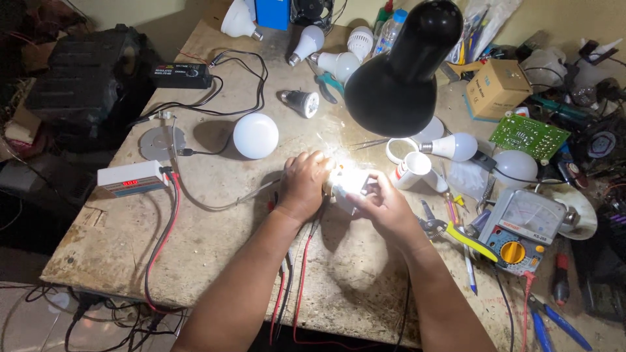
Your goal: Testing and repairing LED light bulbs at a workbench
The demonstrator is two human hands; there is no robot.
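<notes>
Both the left hand (pixel 303 184) and the right hand (pixel 385 203) are gripping a small white bulb housing (pixel 347 188), glaring overexposed under the black lamp (pixel 399 72) at twelve o'clock.

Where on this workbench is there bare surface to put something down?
Bare patches: the near-left tabletop between the white meter box and the left hand; also near the front edge between the forearms. The right side around the multimeter and bulbs is crowded.

- My fingers (pixel 339 186) meet at the bulb housing (pixel 349 186), mid-desk (pixel 215 241).
- The lamp (pixel 398 72) stands behind them.
- The dome cover (pixel 255 135) lies behind-left.
- The multimeter (pixel 521 228) sits to the right.
</notes>
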